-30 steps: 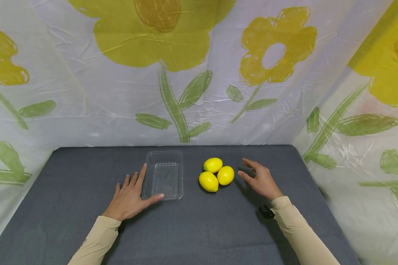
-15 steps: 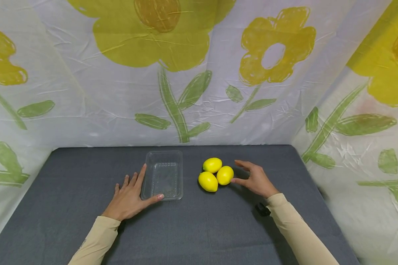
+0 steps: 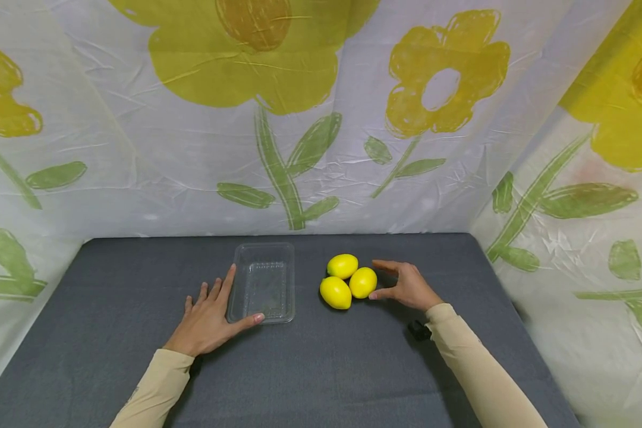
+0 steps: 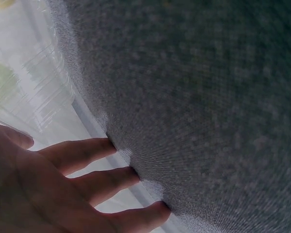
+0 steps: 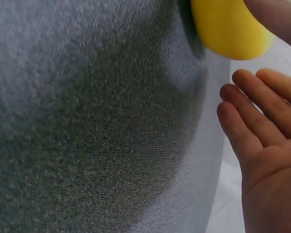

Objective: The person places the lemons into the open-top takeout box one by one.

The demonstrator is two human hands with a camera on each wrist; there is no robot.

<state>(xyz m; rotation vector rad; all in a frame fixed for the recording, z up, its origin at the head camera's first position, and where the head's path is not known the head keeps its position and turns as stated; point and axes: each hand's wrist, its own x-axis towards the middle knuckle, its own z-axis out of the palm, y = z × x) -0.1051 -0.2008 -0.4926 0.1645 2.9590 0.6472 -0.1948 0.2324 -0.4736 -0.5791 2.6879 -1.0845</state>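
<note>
Three yellow lemons lie clustered mid-table in the head view: a back lemon [image 3: 342,266], a front lemon [image 3: 335,293] and a right lemon [image 3: 363,283]. My right hand [image 3: 406,287] is beside the right lemon, thumb at its near side and fingers extended past its far side. In the right wrist view a lemon [image 5: 230,26] shows close beyond the straight fingers of that hand [image 5: 269,131]. A clear plastic tray [image 3: 288,285] stands left of the lemons. My left hand [image 3: 205,321] lies spread at its left side, forefinger along the edge and thumb at the near corner.
A dark grey cloth [image 3: 321,368] covers the table. Behind it and along the sides hangs a white curtain [image 3: 166,148] printed with yellow flowers. A black band [image 3: 419,330] sits at the right wrist.
My right hand has moved left, up to the right lemon, with its thumb now at the fruit's near side. The left hand, tray and lemons have stayed in place.
</note>
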